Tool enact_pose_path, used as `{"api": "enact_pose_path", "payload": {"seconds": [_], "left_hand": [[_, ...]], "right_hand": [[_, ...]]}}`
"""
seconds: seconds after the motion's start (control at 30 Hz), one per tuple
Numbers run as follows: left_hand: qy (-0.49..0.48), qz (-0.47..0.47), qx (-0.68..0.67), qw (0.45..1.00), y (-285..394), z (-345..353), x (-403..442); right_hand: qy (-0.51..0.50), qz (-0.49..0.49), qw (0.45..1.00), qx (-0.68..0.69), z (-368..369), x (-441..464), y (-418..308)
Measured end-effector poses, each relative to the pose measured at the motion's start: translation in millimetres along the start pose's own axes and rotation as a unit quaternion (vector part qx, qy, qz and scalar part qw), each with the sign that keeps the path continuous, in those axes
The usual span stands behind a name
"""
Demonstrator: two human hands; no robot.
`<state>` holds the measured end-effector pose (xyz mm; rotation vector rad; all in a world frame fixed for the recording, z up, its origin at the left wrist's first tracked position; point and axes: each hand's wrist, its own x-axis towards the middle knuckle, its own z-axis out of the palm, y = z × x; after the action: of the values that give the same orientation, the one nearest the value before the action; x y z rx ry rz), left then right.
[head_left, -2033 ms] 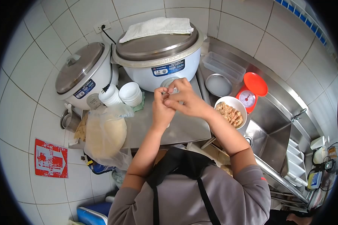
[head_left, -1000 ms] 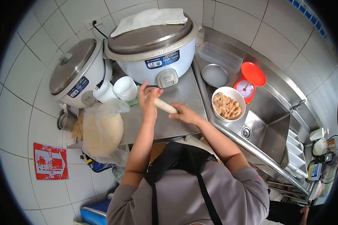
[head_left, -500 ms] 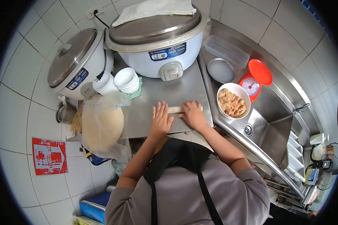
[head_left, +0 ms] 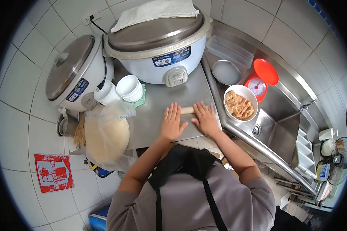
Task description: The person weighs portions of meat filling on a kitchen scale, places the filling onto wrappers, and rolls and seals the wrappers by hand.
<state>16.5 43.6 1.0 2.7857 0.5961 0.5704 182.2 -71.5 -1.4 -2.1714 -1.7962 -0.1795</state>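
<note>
A pale roll of dough (head_left: 187, 110) lies crosswise on the steel counter (head_left: 154, 127) near its front right corner. Over its left end my left hand (head_left: 173, 123) rests with the fingers stretched out. My right hand (head_left: 206, 120) lies flat over the right end, its fingers spread and pointing away from me. Both hands are open and press from above; only the middle of the roll shows between them. To the left, a large pale round of dough (head_left: 108, 136) sits in a clear plastic bag (head_left: 122, 108).
Two rice cookers (head_left: 162, 65) stand behind, with stacked white bowls (head_left: 128, 86) before them. On the right are a bowl of chunky orange-beige filling (head_left: 241, 104), a round metal pan (head_left: 226, 72), a red scale (head_left: 257, 85), a clear plastic container (head_left: 230, 52) and a steel sink (head_left: 277, 127).
Both hands have shifted slightly right. The right hand's fingers, bent over the roll before, are now straighter and more spread. The camera view has moved a little.
</note>
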Motion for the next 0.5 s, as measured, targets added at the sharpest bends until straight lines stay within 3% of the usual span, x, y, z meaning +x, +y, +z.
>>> {"api": "enact_pose_path", "payload": {"seconds": [0.1, 0.17, 0.27, 0.4, 0.47, 0.5], "left_hand": [[-0.036, -0.012, 0.005, 0.999, -17, -2, 29], [-0.070, -0.018, 0.028, 0.997, -26, -6, 40], [-0.033, -0.031, 0.007, 0.999, -35, -14, 35], [0.038, -0.145, -0.119, 0.981, -56, -13, 11], [0.077, -0.222, -0.225, 0.946, -59, -11, -2], [0.062, -0.269, -0.350, 0.895, -56, -9, -9]], "right_hand": [[-0.071, 0.013, 0.997, 0.025, -6, 31, 13], [-0.054, -0.006, 0.997, 0.054, -5, 43, 11], [-0.108, -0.043, 0.989, 0.092, -5, 70, 1], [-0.158, -0.060, 0.980, 0.105, 8, 95, 5], [-0.177, -0.050, 0.975, 0.126, 5, 98, 6], [-0.189, -0.036, 0.970, 0.151, -3, 98, 6]]}}
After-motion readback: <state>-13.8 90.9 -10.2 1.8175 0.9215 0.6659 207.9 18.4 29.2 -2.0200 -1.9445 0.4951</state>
